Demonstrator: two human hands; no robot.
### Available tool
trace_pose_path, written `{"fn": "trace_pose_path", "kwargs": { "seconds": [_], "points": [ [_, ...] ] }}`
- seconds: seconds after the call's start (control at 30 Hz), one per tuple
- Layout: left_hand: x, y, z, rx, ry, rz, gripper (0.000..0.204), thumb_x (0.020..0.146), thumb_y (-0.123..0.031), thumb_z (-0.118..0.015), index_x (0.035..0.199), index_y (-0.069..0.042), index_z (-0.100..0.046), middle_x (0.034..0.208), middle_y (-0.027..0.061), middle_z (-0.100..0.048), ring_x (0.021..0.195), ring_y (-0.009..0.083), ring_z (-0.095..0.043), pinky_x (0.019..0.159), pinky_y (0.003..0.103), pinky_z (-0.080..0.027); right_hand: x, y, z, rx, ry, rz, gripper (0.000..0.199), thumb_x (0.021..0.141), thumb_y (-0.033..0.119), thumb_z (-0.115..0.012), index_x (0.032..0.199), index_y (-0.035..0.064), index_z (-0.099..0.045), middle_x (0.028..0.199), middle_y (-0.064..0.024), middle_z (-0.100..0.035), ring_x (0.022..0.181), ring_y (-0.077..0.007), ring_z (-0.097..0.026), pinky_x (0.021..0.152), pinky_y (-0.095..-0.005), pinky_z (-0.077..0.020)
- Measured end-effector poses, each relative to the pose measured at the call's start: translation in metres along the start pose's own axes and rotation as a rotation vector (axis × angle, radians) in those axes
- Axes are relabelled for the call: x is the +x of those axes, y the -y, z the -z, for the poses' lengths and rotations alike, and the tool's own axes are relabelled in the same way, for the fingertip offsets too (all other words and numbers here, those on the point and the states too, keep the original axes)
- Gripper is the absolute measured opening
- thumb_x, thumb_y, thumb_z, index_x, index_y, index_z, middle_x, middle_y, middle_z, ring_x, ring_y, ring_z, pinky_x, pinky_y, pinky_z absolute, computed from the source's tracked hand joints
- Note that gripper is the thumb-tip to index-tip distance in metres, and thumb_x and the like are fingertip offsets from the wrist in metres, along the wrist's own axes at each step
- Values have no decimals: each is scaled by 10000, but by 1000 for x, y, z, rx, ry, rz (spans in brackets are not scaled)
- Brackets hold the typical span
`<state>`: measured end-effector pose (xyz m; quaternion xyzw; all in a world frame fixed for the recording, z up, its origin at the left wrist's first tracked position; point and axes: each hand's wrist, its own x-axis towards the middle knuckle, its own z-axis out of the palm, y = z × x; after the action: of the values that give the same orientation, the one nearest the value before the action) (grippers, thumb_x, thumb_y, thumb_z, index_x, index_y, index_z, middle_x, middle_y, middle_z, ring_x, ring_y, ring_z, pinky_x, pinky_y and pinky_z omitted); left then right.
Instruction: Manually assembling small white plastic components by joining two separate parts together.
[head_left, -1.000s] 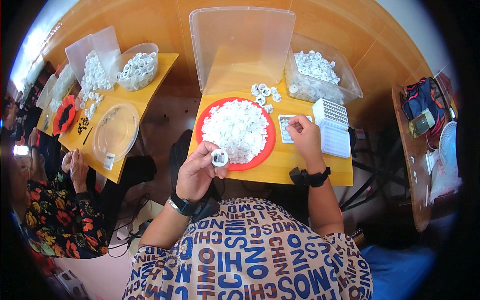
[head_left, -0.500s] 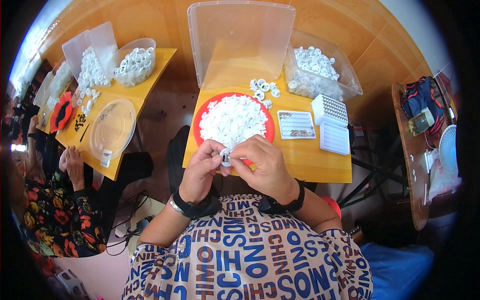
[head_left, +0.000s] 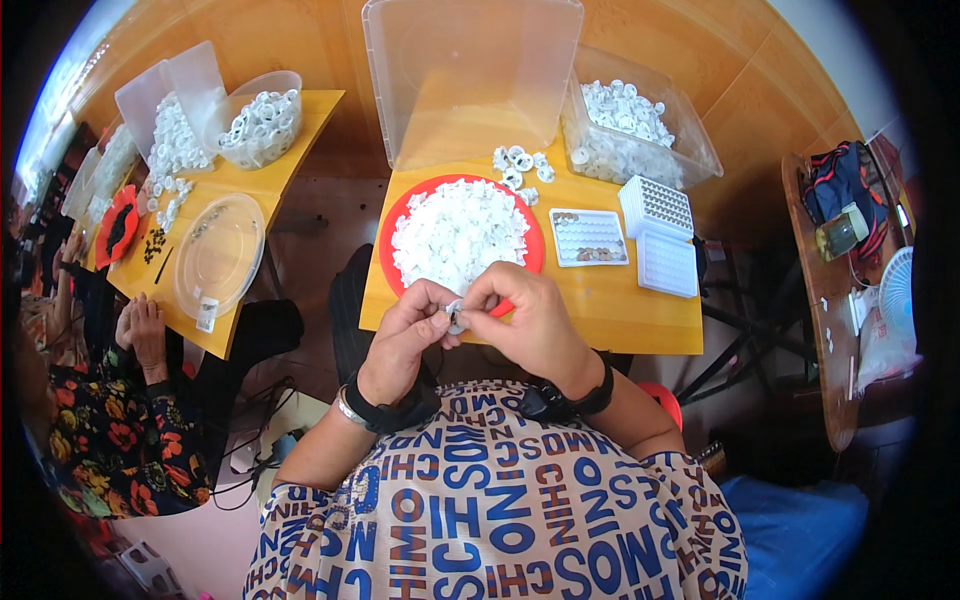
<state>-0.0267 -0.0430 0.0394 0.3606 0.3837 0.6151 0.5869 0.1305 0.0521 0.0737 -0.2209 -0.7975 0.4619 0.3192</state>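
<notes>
Over the table's near edge, my left hand point(head_left: 403, 338) pinches a small round white plastic part point(head_left: 455, 317) with a dark, shiny metal piece in it. My right hand point(head_left: 533, 315) closes its thumb and fingers on the same part from the right; the fingertips partly hide it. Just beyond both hands lies a round red tray point(head_left: 537, 248) heaped with small white plastic pieces point(head_left: 460, 228). Finished-looking white round parts point(head_left: 515, 160) with dark centres lie loose behind the tray. To its right, a white compartment tray point(head_left: 588, 226) holds several small round metal discs point(head_left: 600, 254).
White compartment trays point(head_left: 667, 268) are stacked at the table's right. A clear bin point(head_left: 690, 150) of white parts and an upright clear lid point(head_left: 470, 80) stand behind. At the left, a co-worker in a floral sleeve point(head_left: 110, 430) sits by another yellow table point(head_left: 290, 150) with more parts.
The white part has turned in my fingers, so less of its metal face shows. My right fingers have shifted closer to it. The view has moved slightly.
</notes>
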Motion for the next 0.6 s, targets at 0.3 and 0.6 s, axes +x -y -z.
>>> {"fn": "trace_pose_path", "kwargs": {
  "seconds": [0.3, 0.6],
  "points": [
    [6, 7, 3, -186, -31, 104, 202, 950, -226, -515, 1036, -43, -524, 859, 63, -614, 724, 128, -561, 687, 248, -446, -3, -38, -9, 715, 112, -416, 153, 872, 40, -657, 975, -3, -552, 851, -37, -634, 774, -80, -600, 705, -211, -491],
    [6, 9, 14, -256, -115, 30, 222, 953, -253, -523, 1045, -51, -514, 825, 88, -620, 706, 168, -597, 646, 267, -470, 14, -99, 82, -217, -316, -301, 150, 806, 132, -676, 876, 0, -665, 807, -111, -682, 730, -189, -650, 662, -304, -505]
  ]
}}
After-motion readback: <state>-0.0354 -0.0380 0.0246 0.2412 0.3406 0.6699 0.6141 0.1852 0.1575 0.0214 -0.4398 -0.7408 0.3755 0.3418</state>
